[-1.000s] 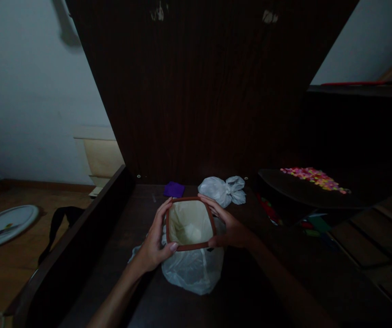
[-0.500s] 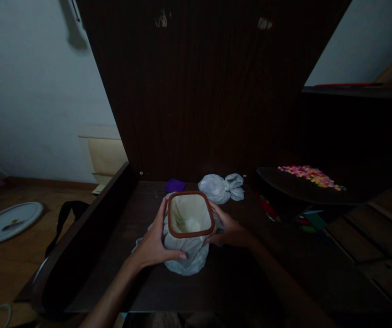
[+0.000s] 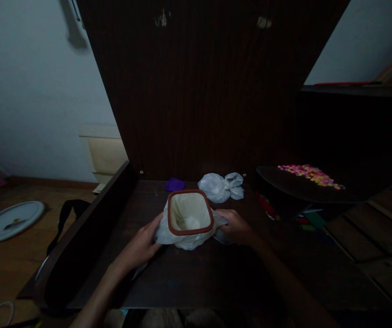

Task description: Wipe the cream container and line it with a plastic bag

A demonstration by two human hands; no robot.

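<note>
A tied white bag (image 3: 220, 187) and purple cloth (image 3: 175, 184) lie behind; a white plate (image 3: 9, 222) sits on the floor.

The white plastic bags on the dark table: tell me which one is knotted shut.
The knotted bag at the back of the dark table, touched by neither hand. The other bag is gathered around the red-rimmed container, between the left hand and right hand.

The room is dim. A tall dark wooden panel (image 3: 212, 86) with vertical grain rises behind the far edge of the dark table (image 3: 182, 278). A pale wall (image 3: 28, 100) stands to the left, another pale wall (image 3: 363, 41) at upper right. The wooden floor (image 3: 7, 259) lies left of the table, with a white round plate (image 3: 9, 222) on it. A light wooden board (image 3: 105, 155) leans against the left wall near the table's far left corner. Dark shelving (image 3: 353, 127) fills the right.
</note>
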